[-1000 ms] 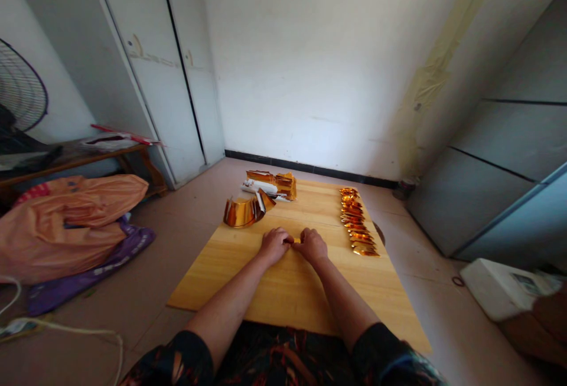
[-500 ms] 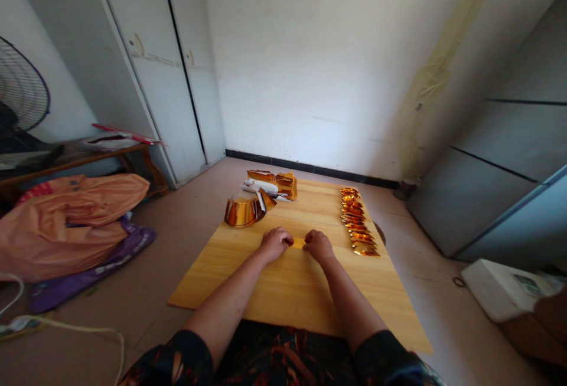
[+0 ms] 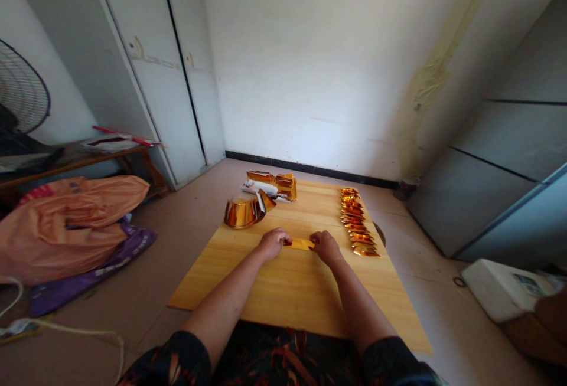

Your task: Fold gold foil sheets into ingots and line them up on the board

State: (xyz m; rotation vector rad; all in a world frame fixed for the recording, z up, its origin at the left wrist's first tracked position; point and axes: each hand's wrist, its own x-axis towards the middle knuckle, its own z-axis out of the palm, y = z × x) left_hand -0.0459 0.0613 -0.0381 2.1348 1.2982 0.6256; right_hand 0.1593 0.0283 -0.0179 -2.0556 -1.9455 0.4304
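Between my hands, just above or on the wooden board point(image 3: 266, 291), lies a strip of shiny gold foil paper point(image 3: 300, 244). My left hand point(image 3: 273, 242) pinches its left end with bent fingers. At the other end, my right hand point(image 3: 326, 247) grips the paper the same way. A curled stack of gold foil sheets point(image 3: 241, 213) stands at the board's left edge. To the right lies a row of several folded gold foil pieces point(image 3: 358, 226), set close together.
Another bundle of gold foil and white paper point(image 3: 270, 185) sits at the far left corner of the board. An orange bag point(image 3: 75, 215) lies on the floor at left, below a fan point(image 3: 22, 85). A white box point(image 3: 505, 288) stands at right.
My hands have moved apart, the right one to the right and the left slightly left. More of the gold foil strip shows between them.
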